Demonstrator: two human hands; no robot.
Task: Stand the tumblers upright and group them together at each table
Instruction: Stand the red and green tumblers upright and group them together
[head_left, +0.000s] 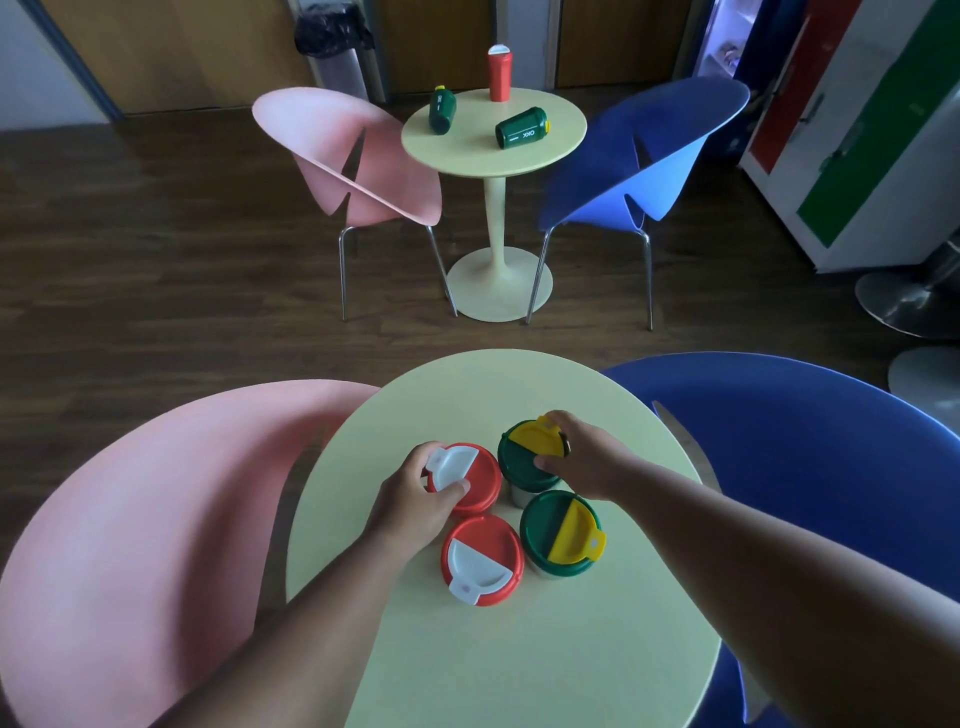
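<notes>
Several tumblers stand upright in a tight cluster on the near round yellow table (519, 665). My left hand (415, 499) grips the lid of the far red tumbler (480, 480). My right hand (584, 462) grips the lid of the far green tumbler (519, 460). A second red tumbler (483, 558) and a second green tumbler (558, 535) stand just in front of them. On the far yellow table (467, 156) one red tumbler (500, 73) stands upright, while two green tumblers (441, 110) (522, 127) lie on their sides.
A pink chair (130, 519) is left of the near table and a blue chair (805, 441) right of it. Another pink chair (353, 156) and blue chair (649, 156) flank the far table. Dark wood floor lies between. A bin (337, 47) stands at the back.
</notes>
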